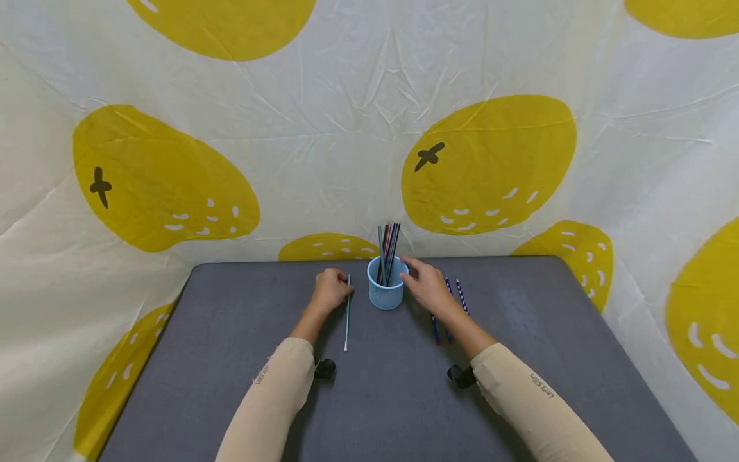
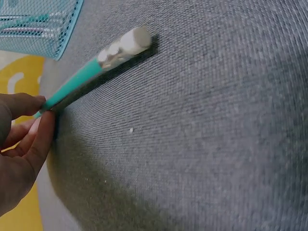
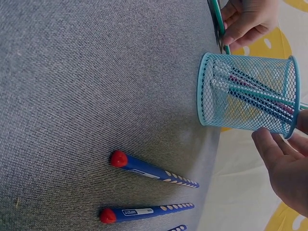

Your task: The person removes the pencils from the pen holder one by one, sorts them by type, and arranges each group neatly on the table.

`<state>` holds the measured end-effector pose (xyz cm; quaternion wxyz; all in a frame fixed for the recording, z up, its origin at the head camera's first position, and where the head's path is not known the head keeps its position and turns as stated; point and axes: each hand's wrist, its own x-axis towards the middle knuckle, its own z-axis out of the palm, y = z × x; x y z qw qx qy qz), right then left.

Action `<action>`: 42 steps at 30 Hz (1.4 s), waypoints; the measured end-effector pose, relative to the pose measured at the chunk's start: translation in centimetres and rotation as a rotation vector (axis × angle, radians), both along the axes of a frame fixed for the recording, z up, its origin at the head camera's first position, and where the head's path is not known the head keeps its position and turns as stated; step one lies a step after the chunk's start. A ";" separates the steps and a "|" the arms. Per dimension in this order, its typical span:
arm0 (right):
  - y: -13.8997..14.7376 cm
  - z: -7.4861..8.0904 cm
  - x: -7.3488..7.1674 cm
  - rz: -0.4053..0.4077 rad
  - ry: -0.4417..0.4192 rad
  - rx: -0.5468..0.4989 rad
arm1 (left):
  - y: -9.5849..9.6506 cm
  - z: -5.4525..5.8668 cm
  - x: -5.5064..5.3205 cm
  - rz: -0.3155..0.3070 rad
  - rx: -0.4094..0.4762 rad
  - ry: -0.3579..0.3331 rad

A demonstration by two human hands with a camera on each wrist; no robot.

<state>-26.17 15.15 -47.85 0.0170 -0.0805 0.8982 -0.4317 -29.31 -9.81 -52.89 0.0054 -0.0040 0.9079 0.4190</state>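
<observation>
A green pencil (image 1: 347, 324) with a white eraser end and silver collar lies low over the tabletop; my left hand (image 1: 331, 289) pinches it near its far end. In the left wrist view, thumb and fingers meet on the green barrel (image 2: 79, 81), eraser end pointing away from the hand. To the right stands a light blue mesh pencil cup (image 1: 385, 298), upright, with several dark pencils and a green one (image 1: 380, 247) in it. My right hand (image 1: 427, 287) holds the cup's right side at the rim, fingers bent around the edge in the right wrist view.
Several blue pencils with red ends (image 3: 144, 168) lie side by side on the grey table (image 1: 519, 385), partly under my right forearm. Behind the table hangs a white cloth (image 1: 346, 179) with yellow fruit shapes. A black wrist device (image 1: 460, 377) sits by each sleeve.
</observation>
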 end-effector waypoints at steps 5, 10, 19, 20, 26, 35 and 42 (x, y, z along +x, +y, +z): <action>-0.1 -0.1 0.1 -0.003 -0.003 -0.007 | 0.2 0.0 0.2 -0.003 -0.065 0.022; -0.1 0.0 0.3 -0.004 -0.007 -0.016 | 0.3 -0.1 0.4 0.010 -0.110 0.048; -0.3 0.2 0.6 -0.008 0.001 -0.005 | 0.1 -0.2 0.6 0.027 -0.056 0.026; -0.3 0.2 0.6 -0.011 -0.001 -0.005 | 0.1 -0.2 0.6 0.028 -0.046 0.018; -0.3 0.1 0.7 -0.009 0.002 0.001 | 0.0 -0.3 0.7 0.025 -0.010 -0.007; -0.2 -0.1 0.7 -0.002 0.015 0.003 | -0.1 -0.1 1.1 0.026 0.061 -0.038; -0.3 0.0 0.8 -0.005 0.012 -0.006 | -0.1 -0.1 1.2 0.014 0.078 -0.050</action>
